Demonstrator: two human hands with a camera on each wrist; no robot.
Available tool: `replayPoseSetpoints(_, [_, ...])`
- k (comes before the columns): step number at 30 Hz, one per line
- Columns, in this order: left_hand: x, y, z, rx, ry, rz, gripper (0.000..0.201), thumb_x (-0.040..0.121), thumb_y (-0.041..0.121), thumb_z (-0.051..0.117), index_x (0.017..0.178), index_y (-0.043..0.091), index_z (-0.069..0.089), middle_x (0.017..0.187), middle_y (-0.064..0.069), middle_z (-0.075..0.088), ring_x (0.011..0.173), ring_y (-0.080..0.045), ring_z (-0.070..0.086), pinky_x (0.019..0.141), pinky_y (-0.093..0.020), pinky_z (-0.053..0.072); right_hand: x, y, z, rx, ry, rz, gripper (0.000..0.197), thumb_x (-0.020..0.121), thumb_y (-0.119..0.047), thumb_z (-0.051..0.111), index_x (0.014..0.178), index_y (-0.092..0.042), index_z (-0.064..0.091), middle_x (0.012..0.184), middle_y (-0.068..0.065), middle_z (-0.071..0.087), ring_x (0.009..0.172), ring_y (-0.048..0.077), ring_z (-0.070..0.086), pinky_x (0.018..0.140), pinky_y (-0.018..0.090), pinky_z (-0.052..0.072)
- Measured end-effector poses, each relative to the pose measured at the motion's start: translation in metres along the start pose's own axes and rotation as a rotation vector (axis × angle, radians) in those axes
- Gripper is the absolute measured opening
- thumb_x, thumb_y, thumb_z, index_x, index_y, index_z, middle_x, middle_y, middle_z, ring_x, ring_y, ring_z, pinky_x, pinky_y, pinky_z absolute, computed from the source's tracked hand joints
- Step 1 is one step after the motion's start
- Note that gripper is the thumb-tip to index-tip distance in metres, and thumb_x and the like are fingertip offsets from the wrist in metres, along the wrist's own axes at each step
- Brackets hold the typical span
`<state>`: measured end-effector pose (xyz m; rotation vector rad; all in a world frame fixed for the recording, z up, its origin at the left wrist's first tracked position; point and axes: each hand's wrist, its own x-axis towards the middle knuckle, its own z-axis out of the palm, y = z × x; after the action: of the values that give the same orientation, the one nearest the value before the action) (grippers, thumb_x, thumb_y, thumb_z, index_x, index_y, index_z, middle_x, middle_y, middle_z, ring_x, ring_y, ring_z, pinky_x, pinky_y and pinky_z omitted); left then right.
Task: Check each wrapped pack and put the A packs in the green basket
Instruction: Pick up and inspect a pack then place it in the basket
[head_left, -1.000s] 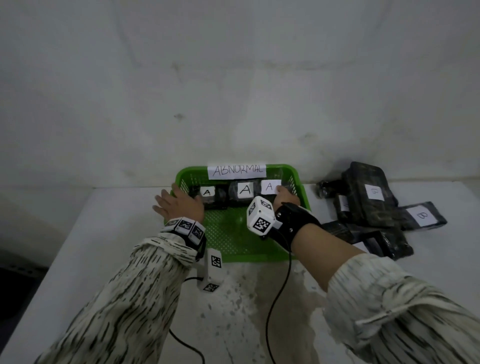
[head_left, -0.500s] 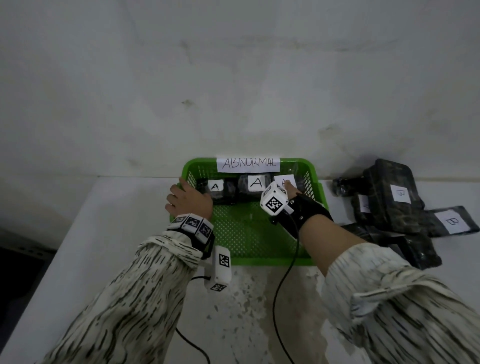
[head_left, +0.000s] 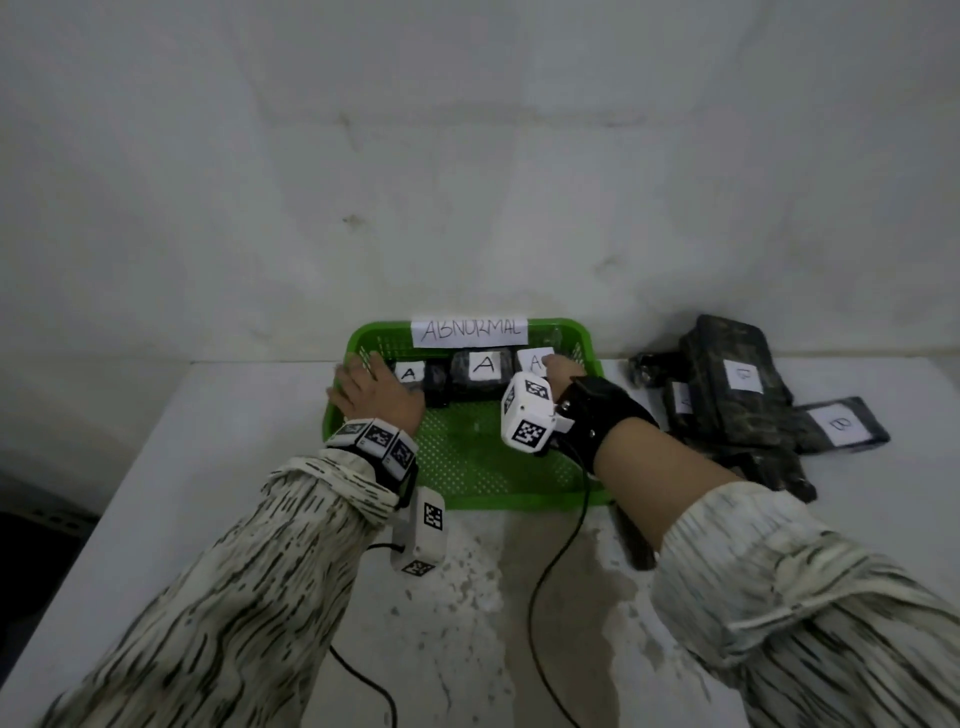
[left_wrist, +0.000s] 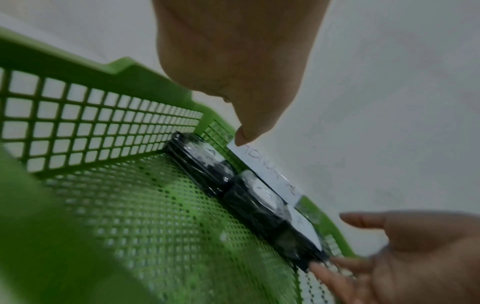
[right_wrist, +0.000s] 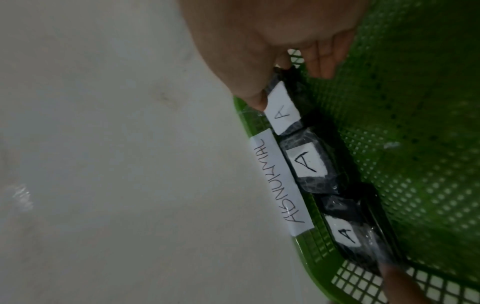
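Note:
The green basket (head_left: 467, 499) stands against the wall with an ABNORMAL label (head_left: 470, 332) on its far rim. Three dark wrapped A packs lie in a row along its far wall: left (head_left: 436, 384), middle (head_left: 480, 374) and right (head_left: 530, 361). My right hand (head_left: 563, 371) holds the end of the right A pack (right_wrist: 283, 111), thumb behind it and fingers in front. My left hand (head_left: 374, 395) lies open over the basket's left rim (left_wrist: 130, 74) beside the left A pack (right_wrist: 345, 234), and one fingertip touches that pack's end.
A heap of dark wrapped packs (head_left: 737, 384) lies right of the basket, one labelled B (head_left: 841, 423) at its right edge. The white table (head_left: 208, 467) ends at the wall just behind the basket. Wrist camera cables (head_left: 540, 582) trail over the near table.
The right hand has stayed at the right A pack. The left hand has shifted slightly along the basket's left rim toward the far corner. The head view has tilted a little.

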<state>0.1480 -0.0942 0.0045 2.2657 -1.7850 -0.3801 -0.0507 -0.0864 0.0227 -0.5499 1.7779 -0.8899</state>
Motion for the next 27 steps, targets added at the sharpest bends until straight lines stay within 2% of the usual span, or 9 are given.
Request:
replayPoseSetpoints(2, [-0.016,0.016,-0.007,0.027,-0.048,0.097,0.073,0.091,0.036,0.050,0.149,0.011,0.015,0.157,-0.014,0.008,0.145,-0.032,0.001,0.115,-0.050,-0.001,-0.008,-0.002,-0.011,-0.034,0.006,-0.075,0.046,0.095,-0.006,0.052,0.138,0.004,0.039,0.139,0.022,0.047,0.127,0.035,0.047,0.103,0.037,0.041])
replayPoseSetpoints(5, [-0.050,0.048,0.001,0.018,-0.133,0.209,0.069,0.093,0.040,0.047,0.148,0.013,0.016,0.157,-0.011,0.011,0.146,-0.030,0.000,0.115,-0.052,-0.003,-0.018,0.001,-0.032,0.067,-0.049,-0.161,0.022,0.099,-0.020,0.045,0.110,-0.006,0.057,0.106,0.010,0.056,0.093,0.026,0.057,0.078,0.032,0.049])
replayPoseSetpoints(7, [-0.067,0.068,0.010,-0.001,-0.156,0.261,0.066,0.094,0.041,0.044,0.148,0.015,0.018,0.157,-0.009,0.013,0.146,-0.028,0.000,0.115,-0.052,-0.004,-0.020,0.004,-0.051,0.062,-0.010,-0.201,0.022,0.098,-0.019,0.044,0.076,-0.018,0.049,0.083,0.003,0.049,0.071,0.017,0.050,0.073,0.030,0.047])
replayPoseSetpoints(9, [-0.088,0.086,0.014,-0.009,-0.189,0.302,0.063,0.095,0.043,0.041,0.148,0.016,0.019,0.157,-0.008,0.014,0.146,-0.026,-0.001,0.114,-0.052,-0.006,-0.015,0.010,-0.071,-0.033,0.082,-0.300,0.026,0.095,-0.015,0.047,0.070,-0.020,0.045,0.081,0.006,0.050,0.074,0.020,0.049,0.080,0.037,0.048])
replayPoseSetpoints(12, [-0.113,0.108,0.031,-0.071,-0.246,0.347,0.059,0.097,0.043,0.038,0.147,0.017,0.023,0.156,-0.005,0.017,0.146,-0.025,0.001,0.114,-0.051,-0.007,-0.010,0.021,-0.102,-0.328,0.222,-0.399,0.009,0.088,-0.014,0.053,0.080,-0.010,0.054,0.085,0.014,0.055,0.082,0.026,0.051,0.078,0.035,0.042])
replayPoseSetpoints(16, [-0.138,0.130,0.051,-0.085,-0.303,0.390,0.058,0.098,0.043,0.035,0.148,0.019,0.020,0.158,-0.001,0.015,0.146,-0.024,0.000,0.115,-0.051,-0.006,0.000,0.037,-0.136,-0.894,0.077,-0.398,0.022,0.088,-0.011,0.057,0.107,-0.005,0.066,0.119,0.018,0.062,0.112,0.032,0.057,0.088,0.030,0.042])
replayPoseSetpoints(19, [-0.147,0.136,0.065,-0.073,-0.329,0.385,0.062,0.097,0.043,0.037,0.150,0.020,0.015,0.158,0.000,0.015,0.146,-0.024,0.001,0.115,-0.050,-0.005,0.005,0.035,-0.149,-1.185,0.005,-0.459,0.039,0.090,-0.009,0.053,0.128,-0.012,0.058,0.134,0.013,0.053,0.122,0.030,0.050,0.098,0.032,0.041])
replayPoseSetpoints(22, [-0.150,0.133,0.075,-0.062,-0.334,0.374,0.069,0.096,0.045,0.040,0.151,0.021,0.006,0.158,0.001,0.013,0.146,-0.024,0.000,0.115,-0.050,-0.002,0.010,0.030,-0.157,-1.486,-0.043,-0.516,0.044,0.091,-0.010,0.050,0.135,-0.016,0.052,0.139,0.013,0.045,0.126,0.032,0.045,0.101,0.038,0.039])
replayPoseSetpoints(27, [-0.154,0.127,0.079,0.046,-0.317,0.442,0.067,0.099,0.043,0.028,0.150,0.019,-0.007,0.159,-0.001,0.003,0.147,-0.022,-0.003,0.116,-0.051,0.004,0.023,0.042,-0.168,-1.931,0.021,-0.672,0.055,0.092,-0.015,0.047,0.144,-0.004,0.034,0.141,0.018,0.041,0.127,0.034,0.040,0.108,0.040,0.031])
